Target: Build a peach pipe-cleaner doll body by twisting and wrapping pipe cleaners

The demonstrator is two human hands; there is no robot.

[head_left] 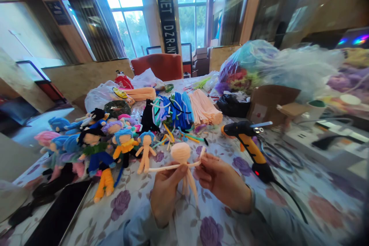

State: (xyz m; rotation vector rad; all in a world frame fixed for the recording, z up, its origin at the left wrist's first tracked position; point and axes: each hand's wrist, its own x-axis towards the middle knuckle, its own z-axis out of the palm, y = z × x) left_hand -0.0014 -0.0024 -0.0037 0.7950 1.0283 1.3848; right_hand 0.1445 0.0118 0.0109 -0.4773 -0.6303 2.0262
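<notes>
Between my hands is a peach doll body made of fuzzy pipe cleaners [180, 152], with a round wrapped head and loose strands hanging below. My left hand [167, 188] pinches it just under the head, thumb in front, and one straight arm strand sticks out to the left. The fingers of my right hand [220, 178] are closed on the strand on the right, whose tip bends upward. Just left of it lies a small peach doll with blue hair [146, 150]. Right of my right hand rests a black and yellow hot glue gun [250, 148] with a red light.
Finished dolls [95, 146] crowd the left, above a dark flat tablet-like object [60, 215]. Behind my hands lie bundles of blue pipe cleaners [180, 109] and peach pipe cleaners [203, 105]. A cardboard box [266, 102] and stuffed plastic bags [248, 65] stand at back right.
</notes>
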